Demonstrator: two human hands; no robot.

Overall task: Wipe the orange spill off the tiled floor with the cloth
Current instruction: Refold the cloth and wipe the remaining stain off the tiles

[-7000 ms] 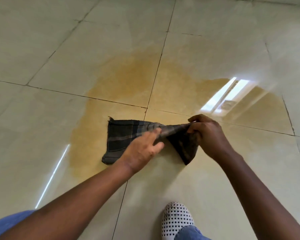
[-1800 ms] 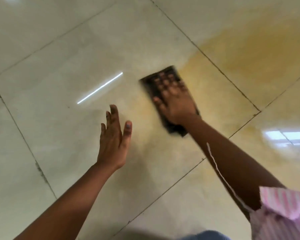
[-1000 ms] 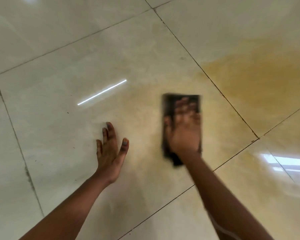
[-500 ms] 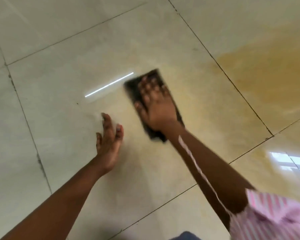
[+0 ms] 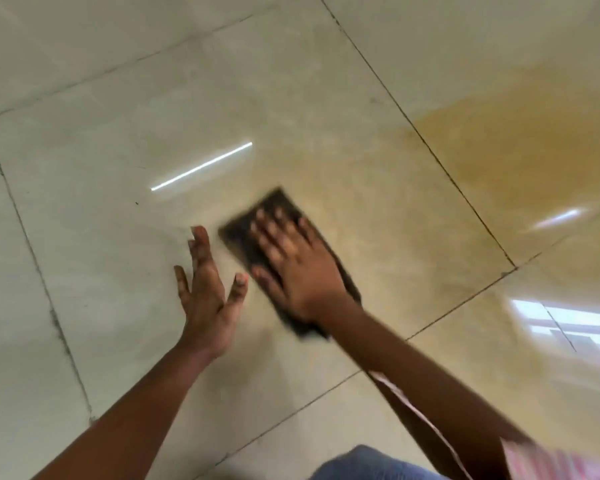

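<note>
We look down on a glossy cream tiled floor (image 5: 101,150) crossed by dark grout lines. Our right hand (image 5: 298,268) lies palm-down on a dark, folded rectangular cloth (image 5: 243,237), fingers straight and spread, pressing it flat against the tile. The cloth is blurred, so we cannot make out its pattern; its far corner points up and away from us, and its near end shows just past the right wrist. Our left hand (image 5: 208,292) is just beside the cloth on its left, fingers straight and slightly fanned, holding nothing; whether the palm actually rests on the tile or hangs just above it, we cannot tell.

The orange spill (image 5: 520,150) is strongest on the tile to the upper right, well apart from the cloth, beyond a diagonal grout line. A paler yellowish film spreads over the tile around the cloth and onto the tile to the lower right.

A thin bright streak of reflected light (image 5: 201,166) lies on the floor above the left hand, and a window reflection (image 5: 565,320) shines at the right edge. A pink-striped sleeve (image 5: 561,464) and a patch of blue fabric (image 5: 371,465) show along the bottom edge.
</note>
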